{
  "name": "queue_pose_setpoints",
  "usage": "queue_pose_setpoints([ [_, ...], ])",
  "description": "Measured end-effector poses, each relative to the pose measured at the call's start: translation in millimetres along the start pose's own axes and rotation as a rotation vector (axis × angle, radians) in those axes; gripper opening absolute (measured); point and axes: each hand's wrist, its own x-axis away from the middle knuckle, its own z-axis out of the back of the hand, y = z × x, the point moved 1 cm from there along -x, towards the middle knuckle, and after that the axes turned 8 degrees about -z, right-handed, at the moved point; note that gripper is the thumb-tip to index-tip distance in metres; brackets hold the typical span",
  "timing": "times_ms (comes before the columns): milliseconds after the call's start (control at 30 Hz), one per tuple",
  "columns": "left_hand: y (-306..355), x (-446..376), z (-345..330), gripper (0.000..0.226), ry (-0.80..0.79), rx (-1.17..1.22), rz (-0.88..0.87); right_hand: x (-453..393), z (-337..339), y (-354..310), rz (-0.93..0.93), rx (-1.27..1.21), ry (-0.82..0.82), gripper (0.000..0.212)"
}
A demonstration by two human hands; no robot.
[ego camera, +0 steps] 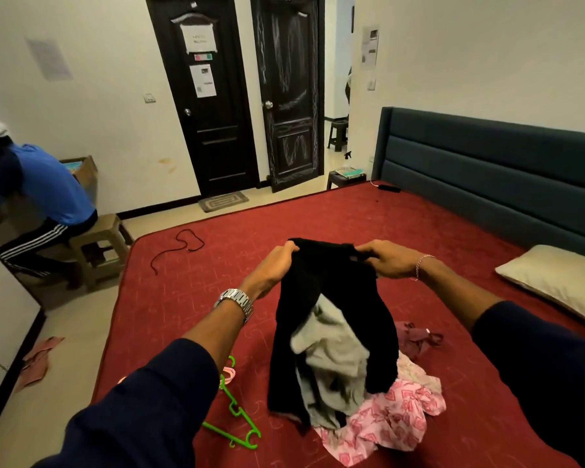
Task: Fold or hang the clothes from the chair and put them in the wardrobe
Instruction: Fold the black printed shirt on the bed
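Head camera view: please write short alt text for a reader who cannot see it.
Both hands, left and right, hold up a black garment over a red bed. Beneath lie a grey garment, pink patterned cloth and a green hanger.

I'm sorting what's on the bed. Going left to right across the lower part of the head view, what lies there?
green hanger → black garment held up by the left hand and right hand → pink patterned cloth → cream pillow
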Motion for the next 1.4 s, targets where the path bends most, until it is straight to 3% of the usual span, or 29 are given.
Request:
queue_pose_setpoints([
  [100, 1, -12, 7, 0.035, 0.026, 0.042, 0.023, -3, 4, -5, -0.03, -0.138, 0.177, 0.035],
  [167, 6, -20, 14, 0.024, 0.045, 0.063, 0.013, -8, 8, -7, -0.077, -0.204, 0.326, 0.023],
  [267, 21, -26, 21, 0.019, 0.109, 0.101, 0.018, -12, 22, -23, -0.086, -0.246, 0.412, 0.013],
  [300, 27, -28, 21, 0.02, 0.111, 0.098, -0.005, -10, 28, -32, -0.061, -0.229, 0.42, 0.014],
  [367, 43, -24, 16, 0.032, 0.081, 0.039, -0.088, -9, 40, -47, 0.034, -0.174, 0.432, 0.04],
  [467, 55, -19, 23, 0.053, 0.072, -0.477, -0.264, -10, 51, -61, 0.135, -0.029, 0.404, 0.069],
  [533, 57, -18, 34, 0.033, 0.154, -0.703, -0.363, -16, 50, -59, 0.116, 0.083, 0.382, 0.072],
  [600, 62, -16, 43, 0.016, 0.153, -0.561, -0.435, -22, 43, -51, 0.043, 0.169, 0.376, 0.051],
  [667, 73, -7, 50, 0.022, 0.154, -0.297, -0.447, -28, 29, -36, -0.072, 0.257, 0.296, 0.02],
  [767, 89, 8, 72, 0.021, 0.292, -0.063, -0.417, -32, -1, -7, -0.133, 0.081, 0.18, 0.024],
  [900, 85, 27, 115, 0.028, 0.39, -0.003, -0.372, -27, -21, -14, -0.065, -0.302, 0.244, 0.021],
  [1067, 76, 64, 164, 0.032, 0.608, -0.197, -0.307, -15, 2, -67, 0.06, -0.343, 0.379, 0.032],
  [1167, 72, 89, 202, 0.032, 0.659, -0.338, -0.244, -12, 18, -87, 0.102, -0.43, 0.296, 0.036],
  [1400, 63, 151, 250, 0.016, 0.593, -0.513, -0.104, -2, 18, -133, 0.25, -0.544, 0.182, 0.015],
])
